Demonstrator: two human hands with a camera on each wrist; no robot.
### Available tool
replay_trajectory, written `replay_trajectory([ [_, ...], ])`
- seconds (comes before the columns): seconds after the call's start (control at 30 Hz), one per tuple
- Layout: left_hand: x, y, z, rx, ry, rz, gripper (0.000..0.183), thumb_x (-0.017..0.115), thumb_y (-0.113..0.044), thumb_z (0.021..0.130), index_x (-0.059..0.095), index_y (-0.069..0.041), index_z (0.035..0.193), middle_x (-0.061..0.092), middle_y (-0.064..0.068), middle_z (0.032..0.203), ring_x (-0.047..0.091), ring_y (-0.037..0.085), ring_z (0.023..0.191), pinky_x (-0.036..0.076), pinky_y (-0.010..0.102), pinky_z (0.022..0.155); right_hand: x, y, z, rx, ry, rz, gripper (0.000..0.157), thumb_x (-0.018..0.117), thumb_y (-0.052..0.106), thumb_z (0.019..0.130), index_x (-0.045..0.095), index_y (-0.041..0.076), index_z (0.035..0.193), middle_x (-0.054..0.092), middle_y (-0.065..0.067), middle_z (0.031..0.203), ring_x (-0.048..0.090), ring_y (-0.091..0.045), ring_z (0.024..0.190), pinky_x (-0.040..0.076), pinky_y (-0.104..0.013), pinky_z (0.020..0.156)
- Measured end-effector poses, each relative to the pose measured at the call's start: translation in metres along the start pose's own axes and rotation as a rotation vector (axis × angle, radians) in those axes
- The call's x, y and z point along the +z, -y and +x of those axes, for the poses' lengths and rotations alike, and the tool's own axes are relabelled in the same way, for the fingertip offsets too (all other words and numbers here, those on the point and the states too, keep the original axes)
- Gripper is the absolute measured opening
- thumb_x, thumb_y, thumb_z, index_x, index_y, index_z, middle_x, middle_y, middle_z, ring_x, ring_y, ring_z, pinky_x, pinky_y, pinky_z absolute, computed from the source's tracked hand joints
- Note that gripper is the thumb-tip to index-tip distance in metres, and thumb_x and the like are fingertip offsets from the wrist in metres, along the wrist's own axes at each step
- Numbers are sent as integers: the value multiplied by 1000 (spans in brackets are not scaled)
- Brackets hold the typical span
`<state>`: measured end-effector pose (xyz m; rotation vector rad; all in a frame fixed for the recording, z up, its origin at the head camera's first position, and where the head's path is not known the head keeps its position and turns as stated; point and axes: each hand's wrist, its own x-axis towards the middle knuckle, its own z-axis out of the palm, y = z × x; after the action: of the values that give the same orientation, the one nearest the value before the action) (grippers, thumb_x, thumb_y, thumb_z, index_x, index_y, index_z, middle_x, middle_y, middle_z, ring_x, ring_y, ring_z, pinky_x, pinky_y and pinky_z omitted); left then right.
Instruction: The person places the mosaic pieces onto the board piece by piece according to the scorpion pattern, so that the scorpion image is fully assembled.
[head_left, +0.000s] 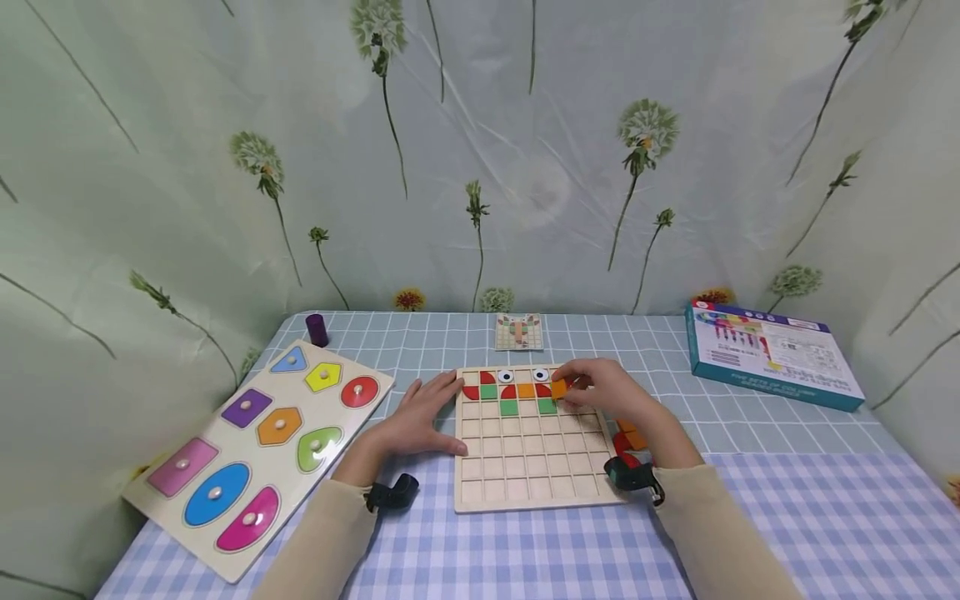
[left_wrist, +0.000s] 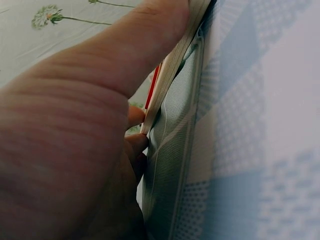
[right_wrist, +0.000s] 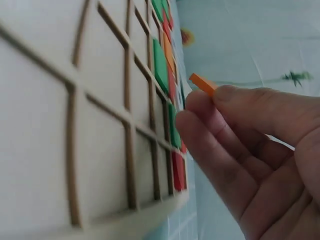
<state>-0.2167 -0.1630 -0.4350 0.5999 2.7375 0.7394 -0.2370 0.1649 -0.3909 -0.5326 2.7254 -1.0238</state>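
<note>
My right hand pinches an orange square tile between thumb and fingertips, over the upper right of a wooden grid board. Red, green and orange tiles fill cells in the board's upper rows, among them a green tile. Two round eye pieces sit along the top row. At the board's left edge rests my left hand, fingers stretched out and thumb touching the rim. The right wrist view shows the orange tile held slightly off the board, tilted.
Loose orange and red tiles lie right of the board, partly under the right forearm. A pattern card lies behind it. To the left are a knobbed shape puzzle and a purple cylinder. A flat box lies back right.
</note>
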Motion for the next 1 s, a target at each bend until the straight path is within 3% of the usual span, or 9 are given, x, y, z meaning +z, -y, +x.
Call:
replay_trajectory([
  [0.23, -1, -3, 0, -1, 0, 1, 109, 83, -53, 74, 25, -17, 160, 17, 5, 169, 10, 27, 158, -1, 56, 127, 14, 8, 4, -51, 34, -19, 25, 73, 9, 89, 71, 12, 114, 70, -5, 103, 58, -15, 81, 52, -27, 74],
  [0.43, 0, -2, 0, -9, 0, 3, 110, 83, -53, 73, 25, -18, 160, 16, 4, 170, 10, 27, 158, -2, 56, 127, 26, 11, 8, -99, 15, -68, 22, 74, 8, 88, 72, 9, 111, 69, -5, 101, 57, -13, 79, 52, -29, 75],
  [0.7, 1, -1, 0, -13, 1, -1, 110, 83, -53, 73, 25, -18, 160, 16, 4, 170, 9, 26, 158, -2, 56, 127, 36, 14, 9, -103, -17, -116, 20, 72, 7, 89, 73, 10, 109, 65, -2, 94, 52, -15, 82, 48, -31, 75],
  [1.0, 1, -1, 0, -5, -2, -7, 110, 83, -53, 73, 26, -18, 160, 17, 4, 169, 10, 27, 158, -2, 57, 127, 39, 14, 8, -80, -10, -112, 21, 72, 10, 89, 73, 13, 110, 65, -3, 102, 55, -15, 85, 49, -32, 78],
])
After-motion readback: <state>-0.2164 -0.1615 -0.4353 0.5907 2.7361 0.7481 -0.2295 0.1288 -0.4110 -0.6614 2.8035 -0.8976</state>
